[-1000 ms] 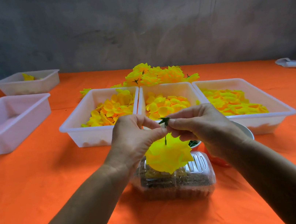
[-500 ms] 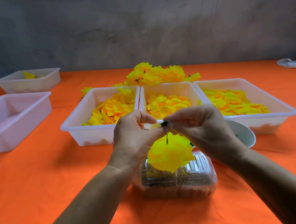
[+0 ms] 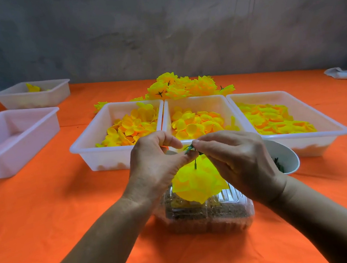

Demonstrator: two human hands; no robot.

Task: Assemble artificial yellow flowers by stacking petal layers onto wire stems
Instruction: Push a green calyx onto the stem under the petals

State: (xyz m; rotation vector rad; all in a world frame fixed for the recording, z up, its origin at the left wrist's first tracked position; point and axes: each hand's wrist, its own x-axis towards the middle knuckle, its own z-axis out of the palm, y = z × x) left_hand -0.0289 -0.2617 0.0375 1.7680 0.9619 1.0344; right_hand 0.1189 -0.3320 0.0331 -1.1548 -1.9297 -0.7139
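A person sits at a table draped in an orange cloth [image 3: 46, 218]. Far left, an empty white tray [image 3: 9, 142] and a smaller tray [image 3: 32, 95] behind it stand well apart from the work.

Centre, three white trays of loose yellow petal layers sit side by side, rims touching: the left tray [image 3: 93, 143], the middle tray [image 3: 195, 103] and the right tray [image 3: 324, 124]. Behind them lies a heap of finished yellow flowers [image 3: 186, 85].

The left hand [image 3: 155, 167] has its thumb and fingers curled, pinching the thin green wire stem [image 3: 195, 164] just above the yellow flower head [image 3: 198, 184], which hangs blossom-down over a clear plastic clamshell box [image 3: 207, 216]. The right hand [image 3: 239, 159] pinches the green star-shaped calyx [image 3: 189, 148] at the stem's top.

Compared with a second ago, the two hands have closed together and dropped slightly, and the calyx now sits nearer the petals. This suggests the petal stack is complete and the backing piece is being pushed home, so this flower looks nearly finished.

Just right of the right hand, a white bowl [image 3: 284, 155] holding dark green pieces sits close to the wrist, against the right tray. Room is tight ahead and to the right; bare cloth lies open to the left and toward the person. A small white object [image 3: 343, 74] rests far right.
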